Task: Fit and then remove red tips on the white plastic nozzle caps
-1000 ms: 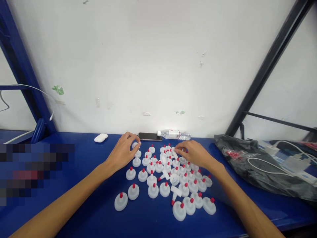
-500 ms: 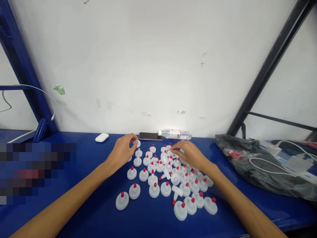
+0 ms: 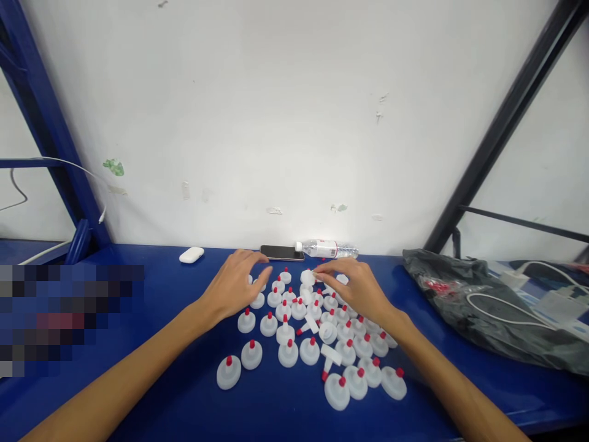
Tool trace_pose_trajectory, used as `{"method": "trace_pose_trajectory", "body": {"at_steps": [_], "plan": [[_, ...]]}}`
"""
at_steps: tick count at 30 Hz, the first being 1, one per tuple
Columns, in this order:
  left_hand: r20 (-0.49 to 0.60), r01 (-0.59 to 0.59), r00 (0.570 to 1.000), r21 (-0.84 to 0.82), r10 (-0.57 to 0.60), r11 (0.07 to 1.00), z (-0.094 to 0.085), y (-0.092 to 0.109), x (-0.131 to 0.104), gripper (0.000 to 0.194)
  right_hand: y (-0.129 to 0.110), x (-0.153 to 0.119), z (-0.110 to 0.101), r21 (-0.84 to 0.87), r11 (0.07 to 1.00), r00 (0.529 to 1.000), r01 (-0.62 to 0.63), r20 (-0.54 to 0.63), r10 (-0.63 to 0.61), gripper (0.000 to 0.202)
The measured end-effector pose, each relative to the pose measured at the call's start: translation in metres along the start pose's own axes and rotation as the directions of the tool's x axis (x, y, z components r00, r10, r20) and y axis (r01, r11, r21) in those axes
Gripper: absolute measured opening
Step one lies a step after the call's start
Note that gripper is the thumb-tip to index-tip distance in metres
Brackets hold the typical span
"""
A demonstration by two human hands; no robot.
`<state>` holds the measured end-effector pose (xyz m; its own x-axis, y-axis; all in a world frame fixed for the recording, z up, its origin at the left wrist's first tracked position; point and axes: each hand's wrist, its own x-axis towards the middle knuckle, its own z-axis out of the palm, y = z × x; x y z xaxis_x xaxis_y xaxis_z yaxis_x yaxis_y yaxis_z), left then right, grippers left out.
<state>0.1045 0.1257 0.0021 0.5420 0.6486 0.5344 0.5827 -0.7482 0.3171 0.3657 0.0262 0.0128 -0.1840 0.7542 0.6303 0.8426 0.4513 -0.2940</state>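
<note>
Many white round nozzle caps with red tips (image 3: pixel 288 354) are spread over the blue table (image 3: pixel 184 393). Most stand upright with the red tip on top; a few lie on their sides. My right hand (image 3: pixel 354 282) pinches a white nozzle cap (image 3: pixel 308 278) at its fingertips, above the back of the group. Its red tip is hidden from me. My left hand (image 3: pixel 235 283) hovers over the back left caps, thumb and forefinger apart, with nothing between them. Part of a few caps is covered by each hand.
Against the wall lie a dark phone (image 3: pixel 281 252) and a clear water bottle (image 3: pixel 324 248) on its side. A white earphone case (image 3: pixel 191 255) sits to the left. A dark plastic bag (image 3: pixel 442 307) with a white cable (image 3: pixel 499 313) takes up the right side.
My left hand has let go of the white piece at the back left and its fingers have parted, moving slightly right. My right hand has shifted left and now holds a cap.
</note>
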Motion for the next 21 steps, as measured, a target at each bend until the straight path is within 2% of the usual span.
{"method": "trace_pose_trajectory", "body": {"at_steps": [3, 6, 8, 11, 15, 21], "plan": [[0.049, -0.19, 0.979, -0.146, 0.199, 0.971, 0.002, 0.019, -0.006, 0.043, -0.018, 0.0, 0.002, 0.112, 0.993, 0.999, 0.022, -0.026, -0.019, 0.008], [0.048, -0.301, 0.948, -0.17, 0.313, 0.938, 0.008, 0.028, -0.01, 0.037, -0.029, -0.002, 0.004, 0.174, 0.984, 1.0, 0.027, -0.013, -0.026, 0.006], [0.036, -0.325, 0.942, -0.139, 0.333, 0.935, 0.009, 0.03, -0.011, 0.03, -0.03, -0.003, 0.006, 0.151, 0.988, 0.999, 0.041, 0.019, -0.045, 0.008], [0.016, -0.364, 0.93, -0.087, 0.367, 0.927, 0.006, 0.031, -0.011, 0.025, -0.027, -0.006, 0.011, 0.027, 0.992, 0.989, 0.121, 0.08, -0.123, 0.015], [0.001, -0.461, 0.887, -0.047, 0.461, 0.886, 0.006, 0.037, -0.012, 0.025, -0.024, -0.007, 0.014, -0.125, 0.96, 0.96, 0.251, 0.157, -0.231, 0.017], [-0.025, -0.521, 0.851, 0.077, 0.524, 0.85, 0.01, 0.043, -0.012, 0.027, -0.022, -0.004, 0.01, -0.162, 0.936, 0.931, 0.312, 0.249, -0.267, 0.027]]}}
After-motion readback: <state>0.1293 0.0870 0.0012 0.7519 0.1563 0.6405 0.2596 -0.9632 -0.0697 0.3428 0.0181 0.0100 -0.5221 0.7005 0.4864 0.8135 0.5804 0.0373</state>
